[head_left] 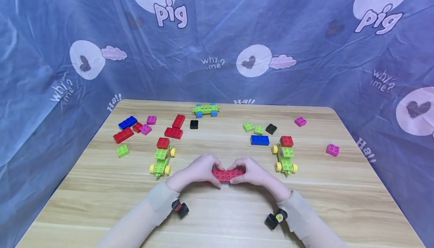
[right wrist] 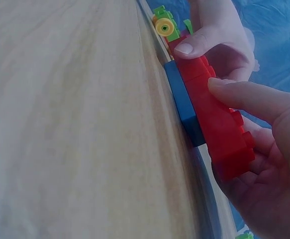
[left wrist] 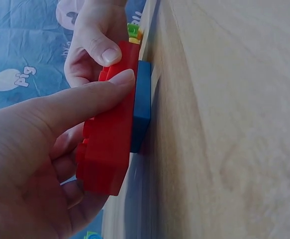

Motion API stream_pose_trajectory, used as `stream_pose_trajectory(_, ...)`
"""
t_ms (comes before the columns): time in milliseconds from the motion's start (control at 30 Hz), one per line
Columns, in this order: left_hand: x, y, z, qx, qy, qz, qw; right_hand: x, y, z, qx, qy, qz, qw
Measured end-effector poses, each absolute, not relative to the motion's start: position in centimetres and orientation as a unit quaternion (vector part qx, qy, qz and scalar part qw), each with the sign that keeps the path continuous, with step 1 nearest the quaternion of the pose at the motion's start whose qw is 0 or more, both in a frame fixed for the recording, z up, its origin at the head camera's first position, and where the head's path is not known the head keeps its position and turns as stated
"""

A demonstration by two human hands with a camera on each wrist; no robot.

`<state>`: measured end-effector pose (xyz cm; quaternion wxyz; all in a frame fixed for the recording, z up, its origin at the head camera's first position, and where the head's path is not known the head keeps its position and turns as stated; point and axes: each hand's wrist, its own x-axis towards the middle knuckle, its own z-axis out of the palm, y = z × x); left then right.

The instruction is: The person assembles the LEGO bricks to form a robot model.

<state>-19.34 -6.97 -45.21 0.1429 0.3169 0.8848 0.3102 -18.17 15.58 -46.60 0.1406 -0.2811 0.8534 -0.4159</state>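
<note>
Two red bricks lie end to end at the front middle of the table, the left red brick point(head_left: 219, 175) against the right red brick point(head_left: 234, 174). Beneath them a blue brick point(left wrist: 143, 94) spans the joint, low against the tabletop in both wrist views. My left hand point(head_left: 200, 169) grips the left red brick between thumb and fingers. On the other side my right hand point(head_left: 253, 172) holds the right red brick the same way, its thumb point(right wrist: 234, 92) along the brick's side. The outer ends of both red bricks overhang the blue one.
A green car base with yellow wheels point(head_left: 160, 166) and stacked bricks stands left of my hands; a similar car point(head_left: 286, 165) stands right. Farther back is a green base with blue wheels point(head_left: 206, 109). Loose bricks lie around, including a blue brick point(head_left: 259, 140) and a black brick point(head_left: 194, 124).
</note>
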Motion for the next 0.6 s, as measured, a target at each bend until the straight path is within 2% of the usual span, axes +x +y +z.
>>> stream_pose_trajectory(600, -18.7, -8.4, -45.7, 0.377, 0.875, 0.275, 0.13, -17.9, 15.5, -46.3, -0.296, 0.865, -0.385, 0.129)
